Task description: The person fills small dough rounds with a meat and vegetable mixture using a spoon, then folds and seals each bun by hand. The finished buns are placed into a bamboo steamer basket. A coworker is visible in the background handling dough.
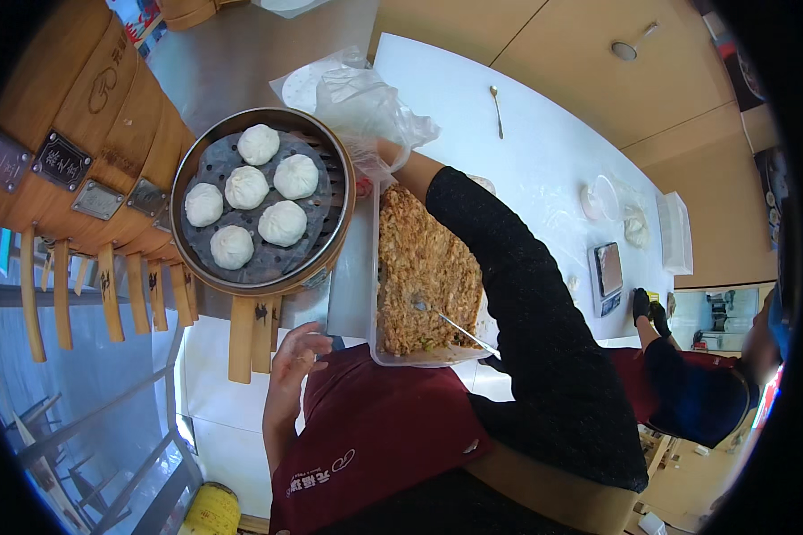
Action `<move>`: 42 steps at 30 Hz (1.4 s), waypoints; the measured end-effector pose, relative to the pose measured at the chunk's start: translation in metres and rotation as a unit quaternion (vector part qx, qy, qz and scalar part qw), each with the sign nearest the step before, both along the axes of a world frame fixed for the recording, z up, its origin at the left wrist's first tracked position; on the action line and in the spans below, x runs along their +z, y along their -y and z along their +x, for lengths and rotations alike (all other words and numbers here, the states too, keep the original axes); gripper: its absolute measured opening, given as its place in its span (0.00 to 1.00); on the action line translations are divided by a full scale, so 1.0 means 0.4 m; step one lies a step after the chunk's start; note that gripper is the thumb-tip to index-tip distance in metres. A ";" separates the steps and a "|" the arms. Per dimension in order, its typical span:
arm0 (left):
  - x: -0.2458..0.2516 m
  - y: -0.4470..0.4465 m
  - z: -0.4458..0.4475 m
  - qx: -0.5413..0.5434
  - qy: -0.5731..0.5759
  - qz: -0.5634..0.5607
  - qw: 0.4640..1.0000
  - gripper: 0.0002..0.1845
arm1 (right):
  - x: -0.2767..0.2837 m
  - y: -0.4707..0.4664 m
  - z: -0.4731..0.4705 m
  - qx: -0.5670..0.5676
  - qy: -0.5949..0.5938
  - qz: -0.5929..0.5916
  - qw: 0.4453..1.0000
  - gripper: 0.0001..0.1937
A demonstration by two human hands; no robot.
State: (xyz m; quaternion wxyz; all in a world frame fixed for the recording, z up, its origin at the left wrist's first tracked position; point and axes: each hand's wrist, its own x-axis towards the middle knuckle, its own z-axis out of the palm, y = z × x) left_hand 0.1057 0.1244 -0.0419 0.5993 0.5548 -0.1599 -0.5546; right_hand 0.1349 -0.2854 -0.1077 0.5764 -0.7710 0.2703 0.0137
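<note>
My right arm reaches across a clear plastic tub of minced filling [435, 267] to a crumpled clear plastic bag [361, 100]. My right hand [389, 155] is partly behind or inside the bag, so its grip is hidden. A metal spoon [465, 331] rests in the filling. My left hand [300, 354] is raised with bent fingers beside the tub's near left corner, holding nothing. Left of the tub, a round steamer [340, 251] bears several pleated white buns [284, 223] on a perforated liner [207, 164].
Stacked bamboo steamers [134, 114] with wooden handles stand at left. On the white table lie a small spoon [496, 110], a digital scale [607, 274], a white bowl [600, 198] and a clear container [676, 234]. A co-worker in black gloves [641, 304] stands at right.
</note>
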 end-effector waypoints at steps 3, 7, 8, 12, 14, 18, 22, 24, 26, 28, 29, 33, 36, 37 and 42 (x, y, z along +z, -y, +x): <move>0.004 0.002 -0.003 0.007 0.020 0.012 1.000 0.24 | 0.061 0.038 0.029 -0.056 0.097 0.145 0.983 0.07; 0.006 0.012 -0.011 0.005 0.015 0.021 1.000 0.22 | 0.186 0.049 -0.057 -0.054 0.143 0.249 0.956 0.07; 0.007 0.015 -0.013 0.003 0.017 0.022 1.000 0.22 | 0.221 0.033 -0.081 -0.101 0.070 0.165 0.979 0.11; 0.013 0.030 -0.023 -0.006 0.006 0.018 1.000 0.22 | 0.358 -0.050 -0.282 0.020 -0.045 0.000 0.999 0.14; 0.017 0.039 -0.026 -0.015 0.014 0.003 1.000 0.23 | 0.377 -0.116 -0.375 0.081 -0.105 -0.141 0.981 0.13; 0.027 0.060 -0.035 -0.045 0.036 0.000 0.998 0.23 | 0.345 -0.204 -0.466 0.183 -0.128 -0.254 0.941 0.13; 0.035 0.084 -0.049 -0.081 0.042 -0.010 0.996 0.24 | 0.342 -0.188 -0.488 -0.030 -0.075 -0.334 0.939 0.12; 0.039 0.097 -0.058 -0.097 0.045 -0.013 0.994 0.24 | 0.347 -0.188 -0.509 -0.028 -0.081 -0.392 0.916 0.13; 0.040 0.110 -0.067 -0.111 0.050 -0.010 0.992 0.25 | 0.346 -0.195 -0.555 0.039 -0.087 -0.375 0.922 0.15; 0.041 0.122 -0.076 -0.122 0.055 -0.015 0.991 0.28 | 0.330 -0.208 -0.625 0.060 -0.012 -0.295 0.954 0.17; 0.043 0.126 -0.078 -0.129 0.057 -0.018 0.990 0.28 | 0.314 -0.208 -0.662 0.028 0.039 -0.317 0.947 0.16; 0.049 0.141 -0.088 -0.140 0.053 -0.026 0.988 0.28 | 0.230 -0.159 -0.851 -0.279 0.007 -0.276 0.920 0.09; 0.053 0.152 -0.102 -0.141 0.051 -0.022 0.989 0.27 | 0.101 -0.184 -0.983 -0.267 -0.378 -0.324 0.825 0.17; 0.055 0.157 -0.107 -0.152 0.051 -0.027 0.987 0.27 | 0.051 -0.201 -1.009 -0.270 -0.430 -0.309 0.804 0.19; 0.060 0.194 -0.132 -0.199 0.063 -0.029 0.978 0.26 | -0.076 -0.269 -1.046 -0.415 -0.236 -0.341 0.810 0.11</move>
